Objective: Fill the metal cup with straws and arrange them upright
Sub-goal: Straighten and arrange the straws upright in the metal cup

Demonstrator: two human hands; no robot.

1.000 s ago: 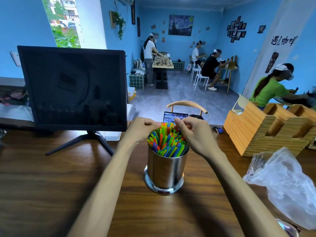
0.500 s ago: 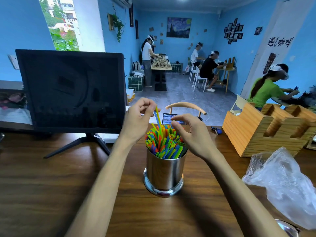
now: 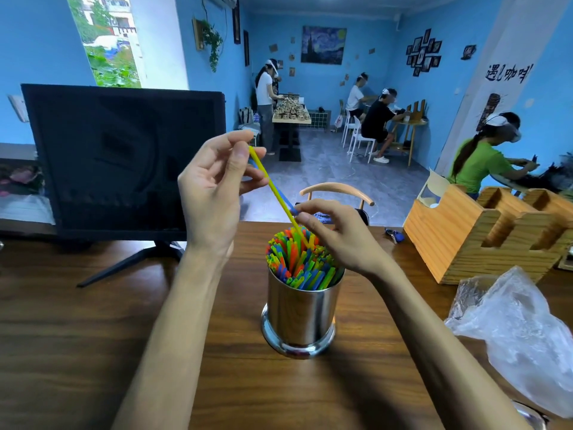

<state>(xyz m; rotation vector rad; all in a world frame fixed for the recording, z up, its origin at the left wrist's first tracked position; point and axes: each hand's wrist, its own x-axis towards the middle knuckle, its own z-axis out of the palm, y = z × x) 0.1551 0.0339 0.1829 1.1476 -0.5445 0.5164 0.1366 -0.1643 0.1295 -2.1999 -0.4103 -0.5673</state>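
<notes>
Straws (image 3: 302, 259) fill the metal cup (image 3: 300, 318) in the middle of the table (image 3: 77, 336). Left hand (image 3: 214, 187) pinches a yellow straw (image 3: 273, 187) by its top. Right hand (image 3: 338, 235) pinches it lower down. Slide it down slowly into a gap, kept straight.

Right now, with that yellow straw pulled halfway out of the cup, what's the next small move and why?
Probably lower the yellow straw upright into the bundle. The left hand pinches its top and it slants while the other straws stand packed in the metal cup; the right hand could steady it.
</notes>
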